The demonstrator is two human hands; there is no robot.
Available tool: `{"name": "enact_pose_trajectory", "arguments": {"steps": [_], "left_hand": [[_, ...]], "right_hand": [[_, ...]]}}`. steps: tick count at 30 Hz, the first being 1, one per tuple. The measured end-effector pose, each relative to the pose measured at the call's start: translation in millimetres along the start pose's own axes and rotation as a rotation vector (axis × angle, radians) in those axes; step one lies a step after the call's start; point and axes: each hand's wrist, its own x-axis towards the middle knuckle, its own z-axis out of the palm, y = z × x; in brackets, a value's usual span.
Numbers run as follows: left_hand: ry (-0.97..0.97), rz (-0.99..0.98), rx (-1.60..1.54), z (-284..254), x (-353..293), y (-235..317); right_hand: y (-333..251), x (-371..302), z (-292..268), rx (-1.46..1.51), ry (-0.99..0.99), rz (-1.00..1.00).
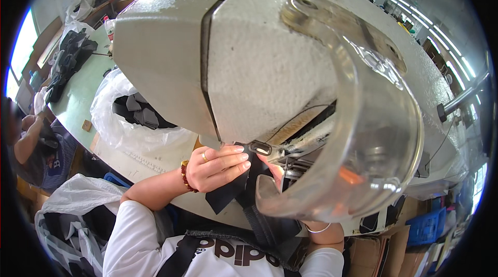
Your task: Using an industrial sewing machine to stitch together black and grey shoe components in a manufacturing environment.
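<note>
My left hand (217,167) is at the working end of a large pale sewing machine (270,64). Its fingers are pressed together on a black fabric piece (226,194), which hangs below them. Of my right hand (275,169), only some fingers show, close to the fabric, behind the machine's clear curved guard (381,137). They look bent against the fabric's other side, and the rest is hidden. Between the hands lies a small dark oval loop (260,147); whether it belongs to the machine or the work is unclear. A black strap (257,222) runs down toward my lap.
Dark cut pieces (142,113) fill a white plastic bag (111,105) left of the machine. Another bag (78,199) stands lower left. A person (36,144) sits at the far left beside the pale green table (78,105). A blue crate (426,226) and cardboard boxes (371,253) are at right.
</note>
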Motion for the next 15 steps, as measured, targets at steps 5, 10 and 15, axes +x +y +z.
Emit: {"name": "enact_pose_trajectory", "arguments": {"steps": [5, 10, 15], "left_hand": [[-0.052, 0.002, 0.044, -3, 3, 1], [-0.063, 0.011, 0.042, -3, 1, -1], [-0.066, 0.033, 0.094, 0, -1, -4]], "right_hand": [[-5, -9, 10, 0.334, 0.030, 0.111], [-9, -15, 20, 0.109, 0.029, 0.031], [-11, -8, 22, -0.093, 0.014, -0.026]]}}
